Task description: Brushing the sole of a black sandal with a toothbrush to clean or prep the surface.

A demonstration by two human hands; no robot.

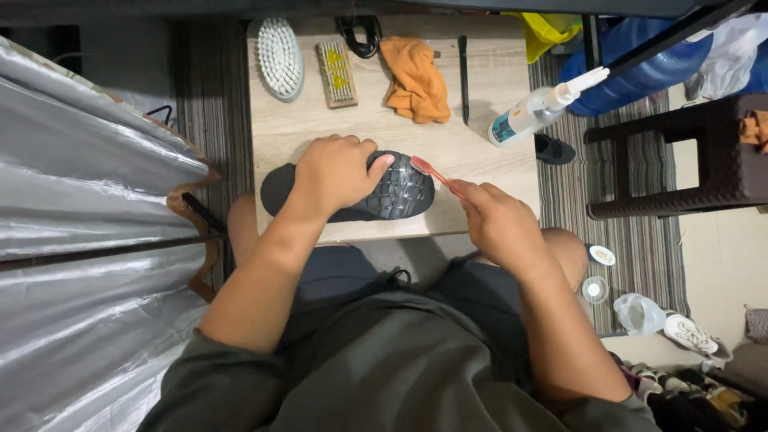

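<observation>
Left hand (336, 174) is pressing down, grasping the dark shoe (352, 190) sole-up at the table (480, 152) edge. Right hand (500, 224) is gripping a red toothbrush (436, 174), bristles touching the tread; advisable: short strokes along the grooves, shoe pinned.

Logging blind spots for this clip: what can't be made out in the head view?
- Black shoe: its upper faces down on the table, and the left hand covers its middle.
- Red toothbrush: the handle end is buried in the right hand.
- Spray bottle: label too small to make out.
</observation>
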